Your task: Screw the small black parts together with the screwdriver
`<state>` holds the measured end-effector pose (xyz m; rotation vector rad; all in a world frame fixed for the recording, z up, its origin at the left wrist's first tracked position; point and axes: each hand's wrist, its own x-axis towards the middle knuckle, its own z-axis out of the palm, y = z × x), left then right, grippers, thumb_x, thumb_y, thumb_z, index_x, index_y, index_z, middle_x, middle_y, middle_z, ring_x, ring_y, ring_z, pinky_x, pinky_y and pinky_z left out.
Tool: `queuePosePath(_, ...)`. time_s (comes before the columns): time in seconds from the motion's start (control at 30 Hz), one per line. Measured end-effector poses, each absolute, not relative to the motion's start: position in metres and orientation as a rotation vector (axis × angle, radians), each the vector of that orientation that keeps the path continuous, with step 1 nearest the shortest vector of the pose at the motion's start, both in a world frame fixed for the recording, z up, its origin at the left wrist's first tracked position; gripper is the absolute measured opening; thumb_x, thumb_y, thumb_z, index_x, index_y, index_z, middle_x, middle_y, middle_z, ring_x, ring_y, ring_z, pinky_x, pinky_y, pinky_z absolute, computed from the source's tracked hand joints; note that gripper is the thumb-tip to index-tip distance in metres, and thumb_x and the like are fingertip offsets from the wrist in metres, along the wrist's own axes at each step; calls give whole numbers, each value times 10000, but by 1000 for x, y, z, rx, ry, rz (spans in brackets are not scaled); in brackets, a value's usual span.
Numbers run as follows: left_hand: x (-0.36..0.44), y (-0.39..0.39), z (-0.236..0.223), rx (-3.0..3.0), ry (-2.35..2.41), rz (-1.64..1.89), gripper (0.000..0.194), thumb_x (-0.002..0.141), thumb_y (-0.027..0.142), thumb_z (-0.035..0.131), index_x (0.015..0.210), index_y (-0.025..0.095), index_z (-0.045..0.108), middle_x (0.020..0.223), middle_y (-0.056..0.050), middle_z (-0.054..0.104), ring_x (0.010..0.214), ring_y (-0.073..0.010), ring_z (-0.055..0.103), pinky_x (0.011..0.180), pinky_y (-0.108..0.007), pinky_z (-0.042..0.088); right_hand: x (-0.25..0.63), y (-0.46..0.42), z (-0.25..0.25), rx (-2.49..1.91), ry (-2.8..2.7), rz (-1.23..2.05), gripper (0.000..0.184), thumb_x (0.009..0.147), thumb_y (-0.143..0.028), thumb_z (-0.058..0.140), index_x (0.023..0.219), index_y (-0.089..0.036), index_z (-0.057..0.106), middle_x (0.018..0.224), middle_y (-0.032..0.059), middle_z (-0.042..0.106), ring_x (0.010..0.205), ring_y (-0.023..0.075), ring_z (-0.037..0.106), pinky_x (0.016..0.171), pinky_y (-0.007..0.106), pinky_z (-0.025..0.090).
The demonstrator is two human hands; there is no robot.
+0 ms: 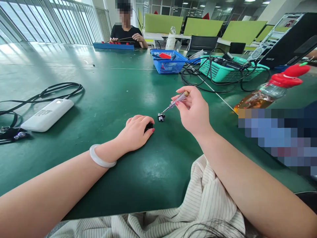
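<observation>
My right hand (192,110) pinches a small clear-handled screwdriver (176,102), its tip slanting down to a tiny black and silver part (161,116) on the green table (111,96). My left hand (135,132) rests on the table with fingers curled over a small black object (149,126), mostly hidden beneath them. A pale bangle (100,159) sits on my left wrist.
A white power bank (47,114) with black cables lies at the left. A blue basket (168,61) and a teal basket (229,71) with cables stand behind. A red-capped bottle (269,91) lies at the right. Another person (126,31) works at the table's far end.
</observation>
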<state>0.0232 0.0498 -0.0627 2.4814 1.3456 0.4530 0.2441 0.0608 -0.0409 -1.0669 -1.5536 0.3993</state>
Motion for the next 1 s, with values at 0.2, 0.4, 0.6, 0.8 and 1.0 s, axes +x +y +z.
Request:
queuePosePath(0.2,23,47,-62,2444,1402,456,562,949,373,519,1496,255,466,1445,-103,629,1437,-345,446,1187,-621,345,241,57,-39,-982,-1571,496,240,919,-237,628,1140,-295,556,952,2,734,943,199,759,916,419,633)
queuePosePath(0.4,22,50,-62,2467,1319,484,405,956,440,547,1297,248,652,1270,-87,726,1302,-334,563,1133,-578,418,246,60,-41,-950,-1576,402,247,970,-292,587,1212,-316,543,1023,18,729,1031,217,753,938,441,626)
queuePosePath(0.6,22,51,-61,2465,1332,516,382,910,507,630,1179,237,655,1243,-86,718,1275,-348,557,1113,-594,428,245,60,-40,-961,-1552,427,243,952,-270,603,1184,-308,543,996,13,738,998,210,754,942,438,619)
queuePosePath(0.8,22,50,-62,2475,1285,435,334,938,505,601,1136,247,678,1435,-91,619,1379,-357,470,1154,-632,381,241,60,-39,-960,-1490,479,250,921,-265,632,1151,-301,540,983,4,743,968,198,757,936,418,617)
queuePosePath(1.0,25,45,-63,2500,1249,446,397,980,485,551,1316,295,645,1395,-83,636,1352,-338,498,1165,-614,378,241,62,-42,-949,-1499,471,258,919,-263,625,1161,-293,540,961,-4,746,958,191,763,914,404,620)
